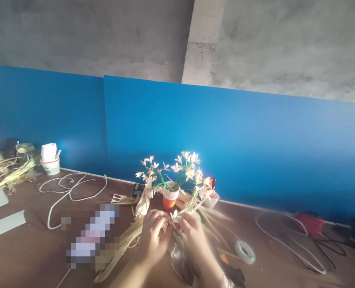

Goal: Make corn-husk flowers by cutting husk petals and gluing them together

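Between my two hands is a small cream flower point(174, 217) that looks made of dried husk. My left hand point(156, 234) pinches it from the left, fingers curled. From the other side my right hand point(192, 230) grips it with thumb and fingertips; the flower's lower part is hidden by the fingers. Just behind stands an orange and white paper cup point(170, 197) filled with green-stemmed flowers point(189, 173) of the same cream kind. Strips of dried husk point(123, 240) lie to the left of my left hand, and more spread behind my right hand.
A roll of clear tape point(245, 251) lies to the right. White cables point(69, 188) loop across the brown table on the left. A white tub point(50, 165) stands near the blue partition point(225, 140), beside a heap of husks point(12, 172). A red item point(310, 223) sits far right.
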`<state>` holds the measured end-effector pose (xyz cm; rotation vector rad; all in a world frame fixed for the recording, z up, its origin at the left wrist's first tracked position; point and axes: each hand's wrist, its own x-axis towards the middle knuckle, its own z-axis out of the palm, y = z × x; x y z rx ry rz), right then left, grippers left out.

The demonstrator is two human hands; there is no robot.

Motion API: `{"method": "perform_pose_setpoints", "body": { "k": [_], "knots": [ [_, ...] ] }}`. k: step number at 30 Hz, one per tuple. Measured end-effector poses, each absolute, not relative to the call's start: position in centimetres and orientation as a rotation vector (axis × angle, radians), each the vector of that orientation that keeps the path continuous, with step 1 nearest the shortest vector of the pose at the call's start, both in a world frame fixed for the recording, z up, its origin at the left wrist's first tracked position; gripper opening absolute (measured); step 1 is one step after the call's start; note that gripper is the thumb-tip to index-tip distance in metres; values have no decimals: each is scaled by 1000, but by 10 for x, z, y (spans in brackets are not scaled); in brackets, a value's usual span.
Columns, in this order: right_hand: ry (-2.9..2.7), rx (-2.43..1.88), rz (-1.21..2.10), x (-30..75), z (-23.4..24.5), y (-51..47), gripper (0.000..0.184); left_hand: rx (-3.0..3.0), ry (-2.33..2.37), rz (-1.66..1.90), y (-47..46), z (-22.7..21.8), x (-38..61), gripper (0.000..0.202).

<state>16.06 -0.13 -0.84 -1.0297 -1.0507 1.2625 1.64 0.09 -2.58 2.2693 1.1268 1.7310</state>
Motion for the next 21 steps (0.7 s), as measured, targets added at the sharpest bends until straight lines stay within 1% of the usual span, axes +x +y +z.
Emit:
{"method": "perform_pose_setpoints", "body": {
  "k": [5, 9, 16, 21],
  "knots": [
    [-1209, -1102, 1181, 165, -4, -1, 25, 2153, 1013, 1690, 9, -31, 15, 12],
    [-1348, -1135, 1083, 168, 4, -4, 28, 2081, 991, 1643, 16, -34, 15, 15],
    [-1367, -1192, 1033, 169, 11, -9, 27, 2054, 991, 1586, 14, -25, 13, 19],
    [-1388, -1142, 1050, 169, 24, -13, 35, 2053, 984, 1522, 13, -23, 13, 17]
  ]
}}
